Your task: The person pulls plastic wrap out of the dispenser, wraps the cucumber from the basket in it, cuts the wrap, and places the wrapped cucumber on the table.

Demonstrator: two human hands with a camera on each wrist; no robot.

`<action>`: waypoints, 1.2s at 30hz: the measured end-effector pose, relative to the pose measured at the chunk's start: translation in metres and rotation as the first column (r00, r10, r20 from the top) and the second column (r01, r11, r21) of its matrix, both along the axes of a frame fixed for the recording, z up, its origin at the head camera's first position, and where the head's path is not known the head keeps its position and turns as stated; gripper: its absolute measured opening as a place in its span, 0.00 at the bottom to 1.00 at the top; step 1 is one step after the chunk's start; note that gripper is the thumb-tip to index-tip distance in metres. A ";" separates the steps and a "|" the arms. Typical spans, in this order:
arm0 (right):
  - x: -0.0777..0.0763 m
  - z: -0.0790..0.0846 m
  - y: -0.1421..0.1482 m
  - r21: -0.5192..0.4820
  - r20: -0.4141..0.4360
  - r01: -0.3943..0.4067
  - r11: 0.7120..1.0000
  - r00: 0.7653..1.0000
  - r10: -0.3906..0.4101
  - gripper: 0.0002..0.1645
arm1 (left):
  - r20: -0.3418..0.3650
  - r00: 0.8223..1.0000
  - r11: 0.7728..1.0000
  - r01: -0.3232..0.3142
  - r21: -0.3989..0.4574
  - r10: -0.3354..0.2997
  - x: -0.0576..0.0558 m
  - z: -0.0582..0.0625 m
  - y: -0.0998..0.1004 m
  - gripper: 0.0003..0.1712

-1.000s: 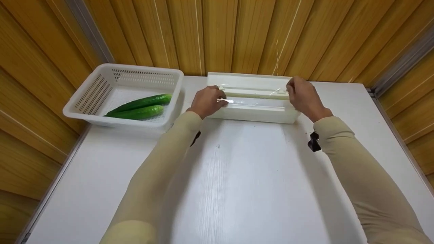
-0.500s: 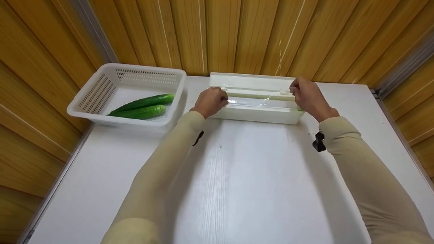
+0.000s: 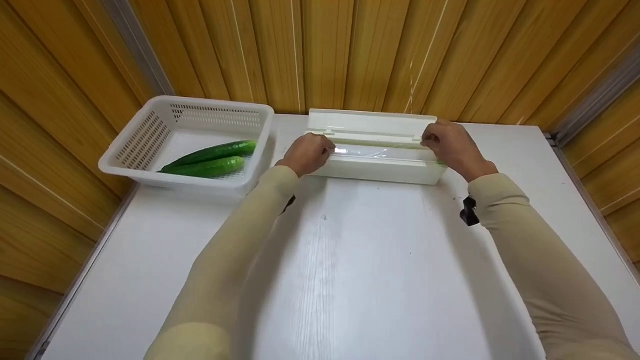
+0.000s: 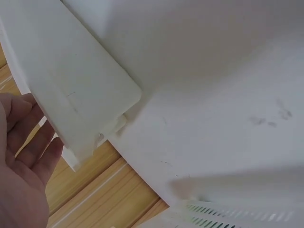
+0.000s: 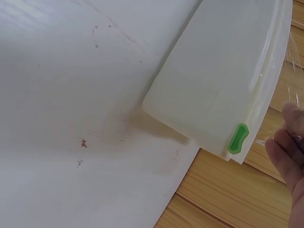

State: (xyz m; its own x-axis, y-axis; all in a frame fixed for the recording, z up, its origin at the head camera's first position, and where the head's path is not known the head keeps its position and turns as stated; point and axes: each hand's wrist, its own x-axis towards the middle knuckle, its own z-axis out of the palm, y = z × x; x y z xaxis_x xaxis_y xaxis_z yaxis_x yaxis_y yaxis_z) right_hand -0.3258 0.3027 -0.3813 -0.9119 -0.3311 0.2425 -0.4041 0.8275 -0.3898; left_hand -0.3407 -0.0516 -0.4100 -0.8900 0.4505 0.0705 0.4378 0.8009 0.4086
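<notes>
A white cling film dispenser box (image 3: 380, 173) stands at the back of the table, its lid (image 3: 372, 120) raised. Clear cling film (image 3: 376, 152) stretches across the opening between both hands. My left hand (image 3: 306, 153) pinches the film at the left end; in the left wrist view that hand (image 4: 23, 175) has its fingers against the box edge, fingertips partly hidden. At the opposite end my right hand (image 3: 456, 150) pinches the film, its shiny folds showing by the fingers (image 5: 281, 159) in the right wrist view. A green slider (image 5: 238, 138) sits on the box's right end.
To the left of the box stands a white perforated basket (image 3: 218, 106) holding two cucumbers (image 3: 212, 167). Wood-patterned panels (image 3: 325, 55) rise behind the white table (image 3: 370, 265).
The left thumb and fingers have come together on the film. My right hand has lowered slightly toward the box, drawing the film nearer the opening. Basket and cucumbers stay put.
</notes>
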 end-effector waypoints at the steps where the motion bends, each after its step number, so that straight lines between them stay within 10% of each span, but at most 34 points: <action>1: 0.000 -0.001 -0.001 -0.008 -0.015 0.010 1.000 1.000 -0.010 0.04 | 0.007 1.000 1.000 -0.002 -0.001 0.002 0.000 0.001 0.000 0.16; 36: -0.004 0.004 -0.016 -0.136 -0.085 0.112 0.984 0.989 -0.124 0.06 | -0.028 0.999 0.997 0.020 0.080 -0.018 0.000 0.001 0.034 0.14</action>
